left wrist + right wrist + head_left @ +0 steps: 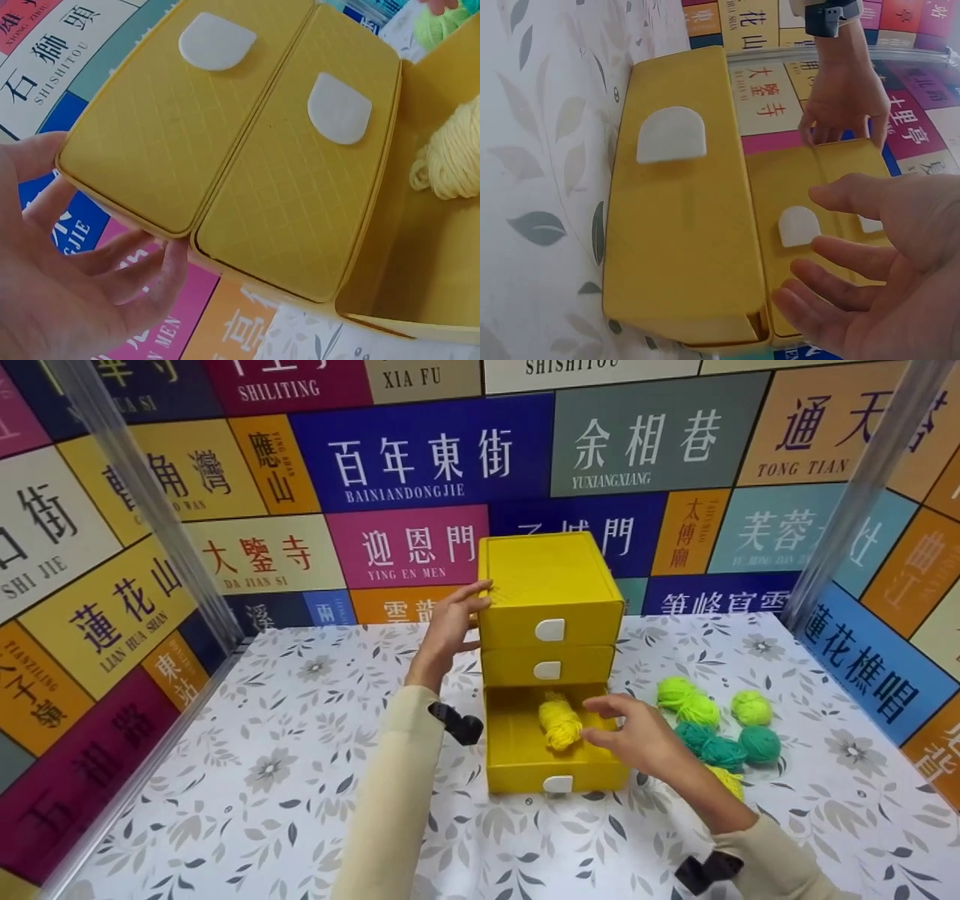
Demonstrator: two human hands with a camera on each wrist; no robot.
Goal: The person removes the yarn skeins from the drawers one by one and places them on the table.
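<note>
A yellow chest of three drawers [551, 566] stands on the table, its upper two drawers closed. The bottom drawer [517, 780] is pulled out, and a skein of yellow yarn [559, 724] lies inside. My left hand [446, 628] touches the chest's left side near the top; in the left wrist view its fingers [139, 262] lie along that side. Over the right part of the bottom drawer is my right hand [641, 735], fingertips close beside the yellow yarn. The right wrist view shows its fingers [855, 255] spread with nothing between them.
Right of the chest lie light green yarn balls [751, 708], teal yarn balls [759, 744] and more yellow yarn [726, 782], partly behind my right forearm. A floral cloth [277, 765] covers the table. A wall of coloured signs [420, 450] stands behind, with clear posts [847, 495] at the corners.
</note>
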